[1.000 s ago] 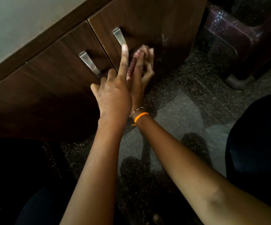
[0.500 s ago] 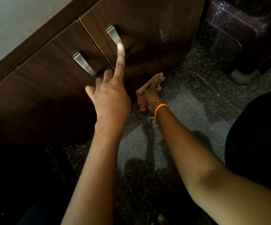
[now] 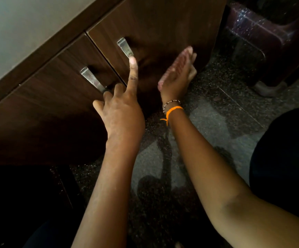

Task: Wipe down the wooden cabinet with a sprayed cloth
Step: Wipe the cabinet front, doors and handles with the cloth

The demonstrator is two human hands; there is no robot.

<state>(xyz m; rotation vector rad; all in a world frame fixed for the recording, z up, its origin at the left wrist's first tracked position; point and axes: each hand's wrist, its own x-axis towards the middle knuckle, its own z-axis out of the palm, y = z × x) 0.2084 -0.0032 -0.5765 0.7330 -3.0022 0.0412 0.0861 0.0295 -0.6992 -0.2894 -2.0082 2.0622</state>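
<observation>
Against the right cabinet door [image 3: 163, 20] our flat right hand [image 3: 178, 72] pressed the cloth [image 3: 175, 66]; our left hand [image 3: 122, 111], forefinger straight, braced nearby. Merely pressed, that cloth could have slipped floorward.

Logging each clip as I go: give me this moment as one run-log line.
step: wiping cabinet door | right hand: presses cloth flat on door | left hand: forefinger at handle, holds nothing | view: head

The cabinet [image 3: 159, 20] is dark brown woodgrain with dull silver handles [image 3: 93, 80]. The cloth [image 3: 176, 66], at its 4 o'clock, is pink-red checked. The floor [image 3: 222, 104] is speckled black and grey. One wristband [image 3: 173, 110] is orange.
</observation>
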